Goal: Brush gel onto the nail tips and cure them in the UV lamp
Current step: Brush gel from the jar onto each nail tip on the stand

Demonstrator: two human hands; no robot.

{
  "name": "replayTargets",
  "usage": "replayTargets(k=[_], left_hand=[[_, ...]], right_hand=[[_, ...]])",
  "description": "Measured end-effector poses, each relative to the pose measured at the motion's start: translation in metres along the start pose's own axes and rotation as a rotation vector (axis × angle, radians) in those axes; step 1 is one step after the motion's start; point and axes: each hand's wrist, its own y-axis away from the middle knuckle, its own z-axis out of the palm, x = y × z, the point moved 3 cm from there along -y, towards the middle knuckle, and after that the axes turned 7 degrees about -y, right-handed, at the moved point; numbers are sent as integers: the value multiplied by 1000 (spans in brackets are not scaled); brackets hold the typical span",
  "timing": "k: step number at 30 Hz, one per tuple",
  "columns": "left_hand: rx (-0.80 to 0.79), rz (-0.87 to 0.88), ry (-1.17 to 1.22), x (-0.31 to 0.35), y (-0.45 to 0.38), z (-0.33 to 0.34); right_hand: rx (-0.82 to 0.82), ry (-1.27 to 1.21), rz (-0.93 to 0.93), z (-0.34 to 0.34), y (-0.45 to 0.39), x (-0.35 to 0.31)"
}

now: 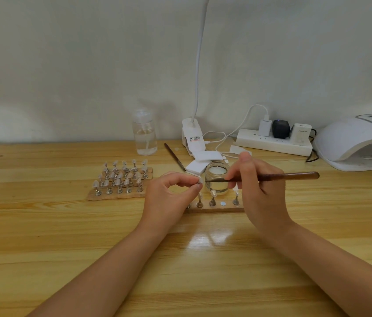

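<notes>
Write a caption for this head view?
Left hand pinches a nail tip; right hand holds a brush.

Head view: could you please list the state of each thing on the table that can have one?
Left hand: pinching a nail tip.
Right hand: gripping the brush, held level.
Glass jar: lid off, clear liquid inside.
Near wooden strip: one stand spot bare.
Pump bottle: upright, partly full.
UV lamp: display lit.
Power strip: three plugs in.
Spare brush: lying flat.
</notes>
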Motion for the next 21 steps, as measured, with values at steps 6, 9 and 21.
replayTargets(k=[6, 9, 21], left_hand=[[1, 0, 1, 0, 0, 0], [0, -2, -5, -1, 0, -1], [4, -24, -5, 0, 0, 0]], right_hand=[[-67, 62, -1, 3, 2, 0], [-38, -16, 10, 3, 2, 1], [-41, -54, 53, 5, 4, 0]])
